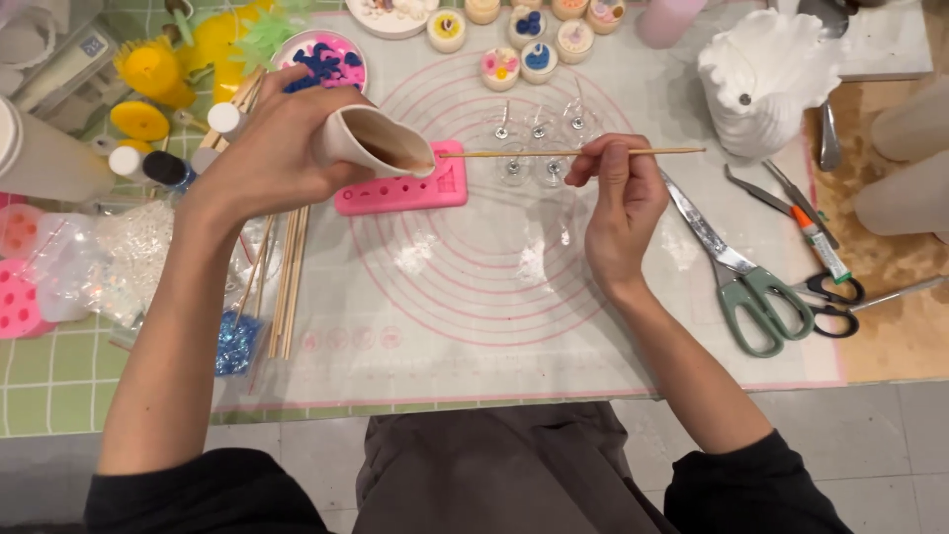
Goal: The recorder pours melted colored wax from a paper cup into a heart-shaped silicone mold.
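Right hand (618, 203) pinches a thin wooden skewer (573, 152), held level, its tip at the lip of the cup, over the round-marked silicone mat (474, 326). Left hand (272, 153) grips a soft white cup (374, 140), tilted with its spout down over the pink mould (403, 190) on the mat's far left part. Green-handled scissors (746, 282) lie right of the mat's circles. Wooden sticks (287, 287) lie at the mat's left edge. Small filled candle jars (514, 54) stand beyond the mould; a white shell-shaped piece (766, 79) sits far right of them.
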